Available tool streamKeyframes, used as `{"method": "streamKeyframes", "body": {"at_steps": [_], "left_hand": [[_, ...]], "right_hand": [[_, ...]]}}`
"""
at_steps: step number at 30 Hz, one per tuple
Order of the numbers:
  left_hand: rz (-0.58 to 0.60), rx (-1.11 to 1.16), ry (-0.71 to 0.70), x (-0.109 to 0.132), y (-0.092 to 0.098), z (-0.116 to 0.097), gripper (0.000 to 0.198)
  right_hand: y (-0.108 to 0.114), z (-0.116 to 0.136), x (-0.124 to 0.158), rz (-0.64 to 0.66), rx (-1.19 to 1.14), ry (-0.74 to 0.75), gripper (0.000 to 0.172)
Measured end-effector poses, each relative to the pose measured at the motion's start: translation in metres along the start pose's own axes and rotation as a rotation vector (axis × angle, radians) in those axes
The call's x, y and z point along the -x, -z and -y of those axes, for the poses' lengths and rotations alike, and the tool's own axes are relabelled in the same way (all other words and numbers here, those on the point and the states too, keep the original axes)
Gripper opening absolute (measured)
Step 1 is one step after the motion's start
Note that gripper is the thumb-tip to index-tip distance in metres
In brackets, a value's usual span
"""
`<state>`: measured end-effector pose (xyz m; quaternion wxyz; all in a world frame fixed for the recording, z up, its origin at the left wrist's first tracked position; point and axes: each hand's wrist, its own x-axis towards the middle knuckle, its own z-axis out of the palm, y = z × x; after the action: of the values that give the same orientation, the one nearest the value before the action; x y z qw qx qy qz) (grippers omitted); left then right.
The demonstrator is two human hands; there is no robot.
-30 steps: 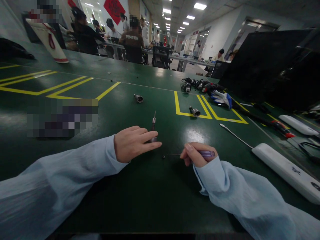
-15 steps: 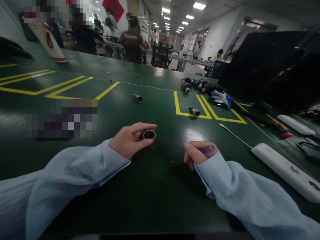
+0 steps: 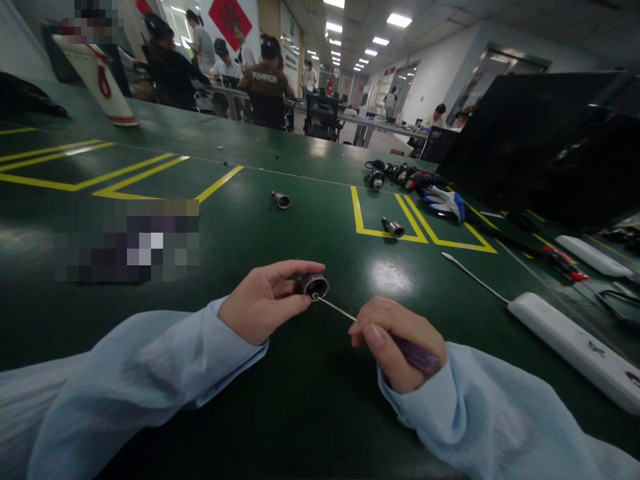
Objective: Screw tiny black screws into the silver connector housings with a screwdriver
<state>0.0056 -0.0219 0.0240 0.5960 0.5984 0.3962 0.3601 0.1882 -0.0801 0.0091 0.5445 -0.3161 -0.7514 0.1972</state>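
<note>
My left hand (image 3: 273, 297) is closed around a cup-shaped metal part (image 3: 320, 279), thumb below and fingers above, with its hollow mouth tilted toward me. In my right hand (image 3: 400, 337) is a thin screwdriver (image 3: 339, 309) with a purple handle, gripped low by the fingers. Its slim shaft reaches left and its tip lies at the mouth of the metal part, by a small ring-like bit. Whether the ring sits on the tip or inside the cup I cannot tell. Two similar metal parts lie farther off, one left of centre (image 3: 281, 200) and another at right (image 3: 394, 228).
A white power strip (image 3: 570, 347) with its cable lies at right. Black gear (image 3: 377, 177), a blue-and-white glove (image 3: 445, 203) and a red-handled tool (image 3: 565, 263) are behind it. Yellow tape marks the green table (image 3: 310, 427). A large black screen stands far right; people sit beyond.
My right hand has turned and brought the screwdriver left to the metal part's mouth. My left hand has shifted slightly right and down. Two small nut-like bits seen on the table no longer show there.
</note>
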Motion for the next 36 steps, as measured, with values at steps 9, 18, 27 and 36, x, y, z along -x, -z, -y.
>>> {"method": "streamKeyframes", "body": {"at_steps": [9,18,27,36], "left_hand": [[-0.022,-0.038,0.015,0.003,-0.004,-0.001,0.037],[-0.116,-0.111,0.037,0.003,-0.012,-0.002,0.027],[-0.157,-0.131,0.021,0.004,-0.017,-0.007,0.027],[-0.114,-0.173,-0.021,0.004,-0.014,-0.004,0.028]], "right_hand": [[-0.004,0.002,-0.002,0.164,0.150,0.111,0.009],[-0.005,0.009,-0.003,0.202,0.196,0.188,0.009],[-0.007,0.007,-0.006,0.225,0.265,0.216,0.012],[-0.007,0.011,-0.004,0.254,0.317,0.226,0.015]]}}
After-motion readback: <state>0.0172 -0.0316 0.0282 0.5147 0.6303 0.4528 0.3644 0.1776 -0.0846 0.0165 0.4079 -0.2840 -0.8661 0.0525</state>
